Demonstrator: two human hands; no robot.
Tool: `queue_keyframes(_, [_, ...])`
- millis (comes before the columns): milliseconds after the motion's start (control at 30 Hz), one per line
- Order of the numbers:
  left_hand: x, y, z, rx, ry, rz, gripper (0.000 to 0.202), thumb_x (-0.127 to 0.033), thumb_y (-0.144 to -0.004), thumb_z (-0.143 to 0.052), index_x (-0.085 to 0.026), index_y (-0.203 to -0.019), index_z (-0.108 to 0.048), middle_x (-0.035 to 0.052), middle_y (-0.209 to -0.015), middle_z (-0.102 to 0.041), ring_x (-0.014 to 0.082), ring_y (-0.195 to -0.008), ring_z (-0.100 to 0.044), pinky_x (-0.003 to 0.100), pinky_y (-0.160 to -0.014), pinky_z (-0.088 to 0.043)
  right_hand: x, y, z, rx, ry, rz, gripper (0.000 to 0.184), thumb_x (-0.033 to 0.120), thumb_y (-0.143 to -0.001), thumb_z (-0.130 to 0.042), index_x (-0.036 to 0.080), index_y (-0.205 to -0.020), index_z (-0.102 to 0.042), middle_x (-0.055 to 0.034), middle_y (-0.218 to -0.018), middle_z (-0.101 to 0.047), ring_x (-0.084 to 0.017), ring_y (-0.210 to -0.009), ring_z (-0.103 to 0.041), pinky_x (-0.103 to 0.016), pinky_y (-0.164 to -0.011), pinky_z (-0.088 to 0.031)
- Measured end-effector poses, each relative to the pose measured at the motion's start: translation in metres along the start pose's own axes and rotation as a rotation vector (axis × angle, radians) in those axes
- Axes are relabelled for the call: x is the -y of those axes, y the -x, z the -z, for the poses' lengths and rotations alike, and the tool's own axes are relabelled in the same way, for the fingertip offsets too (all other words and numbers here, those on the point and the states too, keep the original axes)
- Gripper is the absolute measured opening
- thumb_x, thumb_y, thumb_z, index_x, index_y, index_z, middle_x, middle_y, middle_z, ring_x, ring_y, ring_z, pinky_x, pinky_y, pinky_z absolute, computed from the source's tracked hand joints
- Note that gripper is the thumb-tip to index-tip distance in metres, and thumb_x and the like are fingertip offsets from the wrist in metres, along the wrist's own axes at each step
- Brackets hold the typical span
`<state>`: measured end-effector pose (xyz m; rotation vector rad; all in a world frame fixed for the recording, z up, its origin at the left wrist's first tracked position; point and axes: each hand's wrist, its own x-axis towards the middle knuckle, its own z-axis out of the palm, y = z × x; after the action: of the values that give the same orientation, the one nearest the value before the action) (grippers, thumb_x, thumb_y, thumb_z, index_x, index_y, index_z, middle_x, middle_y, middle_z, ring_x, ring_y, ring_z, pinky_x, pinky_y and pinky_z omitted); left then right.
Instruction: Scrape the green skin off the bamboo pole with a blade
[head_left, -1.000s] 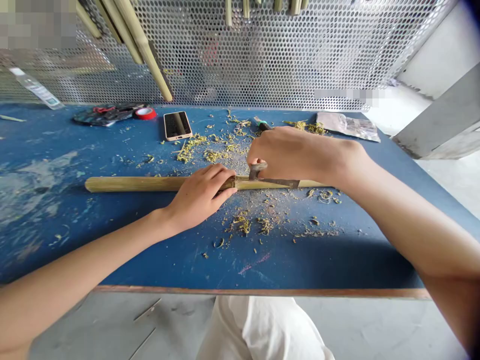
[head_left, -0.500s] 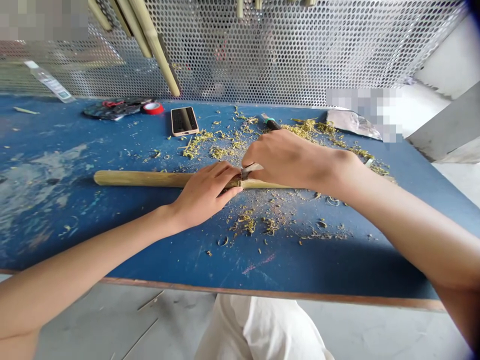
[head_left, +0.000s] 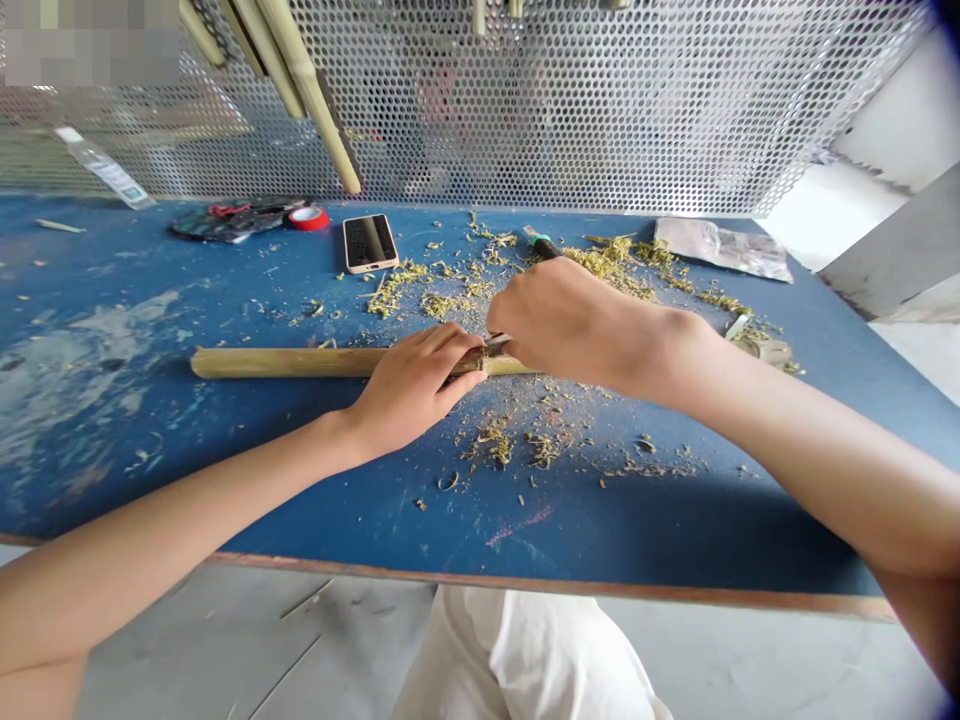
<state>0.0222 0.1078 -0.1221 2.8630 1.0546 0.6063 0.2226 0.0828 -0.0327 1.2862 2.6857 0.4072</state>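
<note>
A long bamboo stick (head_left: 285, 361) lies across the blue table (head_left: 112, 400). My left hand (head_left: 412, 385) is closed over the stick near its middle and presses it down. My right hand (head_left: 559, 315) is closed on a knife (head_left: 496, 345), whose metal shows just beside my left fingers, against the stick. Most of the blade is hidden under my right hand. Bamboo shavings (head_left: 517, 445) lie scattered around both hands.
A phone (head_left: 369, 242) lies face up behind the stick. A red tape roll (head_left: 308, 217) and dark items sit at the back left, a plastic bag (head_left: 724, 247) at the back right. More bamboo poles (head_left: 300, 80) lean on the perforated metal screen. The table's front edge runs below my arms.
My right hand has drawn the knife leftward along the stick until it meets my left hand; the blade that showed to the right is now hidden. The view shifted slightly.
</note>
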Motion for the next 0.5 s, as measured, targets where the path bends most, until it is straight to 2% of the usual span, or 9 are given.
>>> queue_keyframes(233, [0.001, 0.0, 0.0, -0.014, 0.0, -0.009, 0.023, -0.035, -0.099, -0.057, -0.023, -0.118, -0.062, 0.0087, -0.112, -0.069, 0.0265, -0.104, -0.065, 0.044, -0.093, -0.052, -0.014, 0.003, -0.002, 0.073, 0.04, -0.014, 0.031, 0.029, -0.098, -0.05, 0.015, -0.077, -0.069, -0.0081, -0.067, -0.061, -0.018, -0.068, -0.057, -0.032, -0.063, -0.036])
queue_keyframes(333, [0.001, 0.0, 0.0, -0.01, 0.005, -0.002, 0.022, -0.035, -0.099, -0.057, -0.023, -0.116, -0.062, 0.0085, -0.111, -0.068, 0.0264, -0.104, -0.065, 0.044, -0.092, -0.052, -0.011, -0.001, 0.0, 0.049, 0.033, 0.008, 0.031, 0.03, -0.098, -0.049, 0.016, -0.078, -0.068, -0.0071, -0.065, -0.06, -0.017, -0.065, -0.057, -0.031, -0.06, -0.035])
queue_keyframes(433, [0.001, 0.0, 0.001, -0.01, 0.021, 0.005, 0.02, -0.035, -0.099, -0.057, -0.023, -0.113, -0.063, 0.0079, -0.109, -0.068, 0.026, -0.104, -0.065, 0.043, -0.092, -0.053, -0.008, -0.002, -0.002, -0.003, -0.007, 0.013, 0.036, 0.035, -0.1, -0.046, 0.017, -0.078, -0.068, -0.0068, -0.066, -0.06, -0.018, -0.07, -0.059, -0.032, -0.064, -0.037])
queue_keyframes(500, [0.0, 0.001, 0.001, -0.016, 0.032, 0.006, 0.02, -0.036, -0.099, -0.058, -0.024, -0.114, -0.063, 0.0076, -0.109, -0.068, 0.0258, -0.104, -0.066, 0.043, -0.092, -0.053, -0.009, 0.001, -0.005, 0.019, 0.005, 0.005, 0.037, 0.033, -0.1, -0.047, 0.017, -0.073, -0.067, -0.006, -0.064, -0.058, -0.018, -0.069, -0.058, -0.033, -0.066, -0.038])
